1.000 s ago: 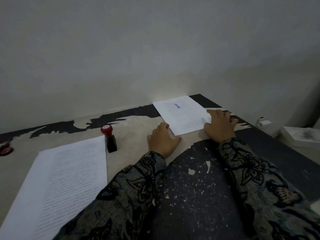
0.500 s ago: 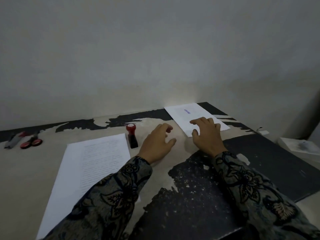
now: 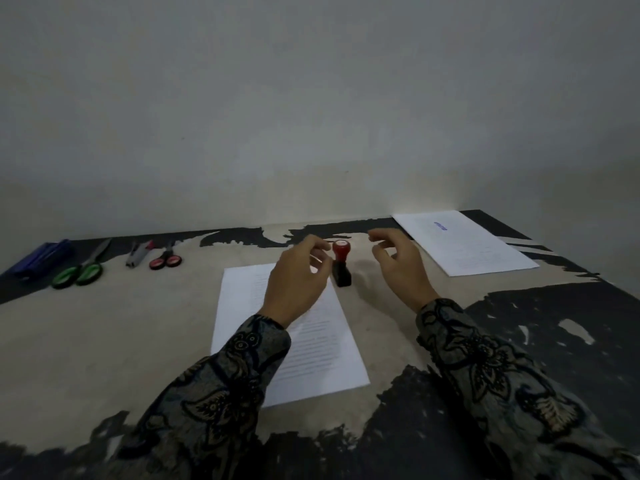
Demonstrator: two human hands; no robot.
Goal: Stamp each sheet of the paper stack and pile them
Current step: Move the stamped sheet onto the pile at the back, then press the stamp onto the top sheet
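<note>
**Hands leave the stamped sheet and return to the stamp**

Both hands have come away from the stamped sheet (image 3: pixel 464 242), which half a second ago lay under the right fingers and now rests alone, well to the right of them near the wall, its blue mark face up. That sheet appears finished and laid as the start of the pile; the next stamping looks about to begin.

Left to right: the left hand (image 3: pixel 296 275) hovers over the upper part of the paper stack (image 3: pixel 294 344), its fingers (image 3: pixel 317 245) loosely curled, partly open, holding nothing; whether they touch the paper cannot be told. Just right of these fingertips, between the two hands, the stamp (image 3: pixel 341 263) stands upright with its red knob on top, at the stack's upper right corner, ungripped. The right hand (image 3: pixel 398 268) hangs just right of the stamp, fingers bent and spread, empty, above the bare table (image 3: pixel 121 341).

Beyond the left hand, well apart, scissors (image 3: pixel 78 270) lie by the wall.
</note>
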